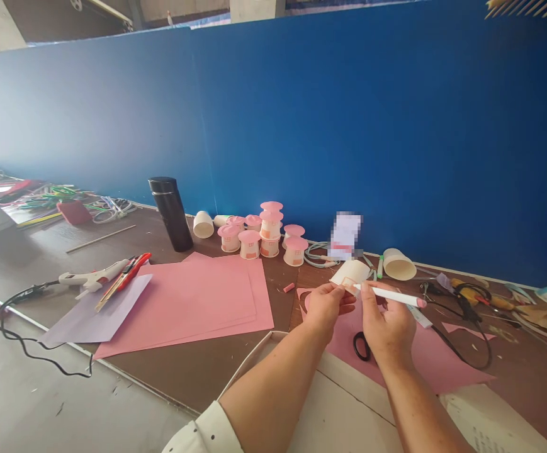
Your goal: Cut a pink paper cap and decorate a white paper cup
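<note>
My left hand (326, 307) holds a white paper cup (350, 273) tilted on its side, with orange-pink lines drawn on it. A white marker with a pink end (398, 296) is gripped in my right hand (388, 324), its tip at the cup's surface. A small pink marker cap (289, 287) lies on the table left of my hands. Beneath and beside the hands is a pink sheet (431, 352), with a black scissor handle (362, 346) on it. Several decorated cups with pink paper tops (270, 225) stand behind, some stacked.
At the left are a black bottle (172, 215), pink sheets (192, 302), a glue gun (94, 277) and a red cutter (124, 277). Plain cups (203, 224) (398, 264) lie by the blue partition (301, 126). Cables (471, 321) are at the right; a white box (339, 402) is in front.
</note>
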`<state>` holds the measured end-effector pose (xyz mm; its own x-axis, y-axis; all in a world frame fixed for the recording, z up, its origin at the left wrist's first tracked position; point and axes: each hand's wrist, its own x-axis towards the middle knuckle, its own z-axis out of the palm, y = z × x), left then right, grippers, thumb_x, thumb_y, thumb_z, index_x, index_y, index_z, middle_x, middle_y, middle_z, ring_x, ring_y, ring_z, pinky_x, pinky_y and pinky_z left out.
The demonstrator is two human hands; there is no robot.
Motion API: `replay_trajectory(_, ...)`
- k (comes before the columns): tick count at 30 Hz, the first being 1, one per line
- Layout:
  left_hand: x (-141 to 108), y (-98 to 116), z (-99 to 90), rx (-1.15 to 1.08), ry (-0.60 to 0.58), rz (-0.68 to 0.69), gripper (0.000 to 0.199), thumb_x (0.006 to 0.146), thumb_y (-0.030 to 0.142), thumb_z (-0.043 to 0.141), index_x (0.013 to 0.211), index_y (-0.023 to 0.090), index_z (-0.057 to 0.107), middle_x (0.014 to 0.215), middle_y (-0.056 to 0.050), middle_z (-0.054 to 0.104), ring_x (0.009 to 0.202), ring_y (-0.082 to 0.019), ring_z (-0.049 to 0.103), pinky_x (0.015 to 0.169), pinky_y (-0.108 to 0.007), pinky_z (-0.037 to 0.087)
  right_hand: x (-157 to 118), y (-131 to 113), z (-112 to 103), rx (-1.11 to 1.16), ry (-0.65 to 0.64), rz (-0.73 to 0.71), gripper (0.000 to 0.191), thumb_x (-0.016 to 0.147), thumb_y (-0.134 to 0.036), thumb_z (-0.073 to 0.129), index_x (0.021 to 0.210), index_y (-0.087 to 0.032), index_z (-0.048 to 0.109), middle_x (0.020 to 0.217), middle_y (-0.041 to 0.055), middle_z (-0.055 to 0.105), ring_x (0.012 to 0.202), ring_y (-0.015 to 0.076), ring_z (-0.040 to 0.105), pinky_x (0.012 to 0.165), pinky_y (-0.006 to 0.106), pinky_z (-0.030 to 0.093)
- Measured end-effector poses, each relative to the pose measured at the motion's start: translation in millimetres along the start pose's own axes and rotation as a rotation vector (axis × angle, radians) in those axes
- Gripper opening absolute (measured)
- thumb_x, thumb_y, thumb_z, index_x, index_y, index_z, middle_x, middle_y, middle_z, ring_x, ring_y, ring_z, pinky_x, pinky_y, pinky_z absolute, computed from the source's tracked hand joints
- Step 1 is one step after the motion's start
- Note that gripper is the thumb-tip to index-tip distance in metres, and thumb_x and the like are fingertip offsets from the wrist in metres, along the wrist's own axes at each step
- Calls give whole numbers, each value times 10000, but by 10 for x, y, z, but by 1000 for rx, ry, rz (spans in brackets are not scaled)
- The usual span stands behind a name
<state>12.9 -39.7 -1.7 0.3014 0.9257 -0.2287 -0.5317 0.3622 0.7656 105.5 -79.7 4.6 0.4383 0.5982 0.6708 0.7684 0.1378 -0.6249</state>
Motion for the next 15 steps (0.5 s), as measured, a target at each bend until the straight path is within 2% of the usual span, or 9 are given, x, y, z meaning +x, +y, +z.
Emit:
replay_trajectory(5,11,-26,-5,27,-23,7,123,809,197,572,789,85,621,760,-104,630,676,-136,609,728,-309,504,4,25,3,-33,22,23,327,828,-468,519,883,-173,649,766,82,673,715,209,608,704,313,437)
replay_trajectory(10,-9,-20,-4,31,-1,4,123,793,208,600,771,89,614,777,-106,635,685,-137,612,717,-297,509,0,30,1,-20,-34,36,372,826,-495,501,875,-161,657,741,87,670,689,214,611,669,308,443)
replay_trajectory(15,-14,-8,5,49,-12,1,132,789,225,604,756,98,616,730,-90,628,655,-131,603,728,-309,508,-1,0,-9,-37,18,17,354,834,-481,505,879,-164,654,789,95,672,724,212,606,683,306,437)
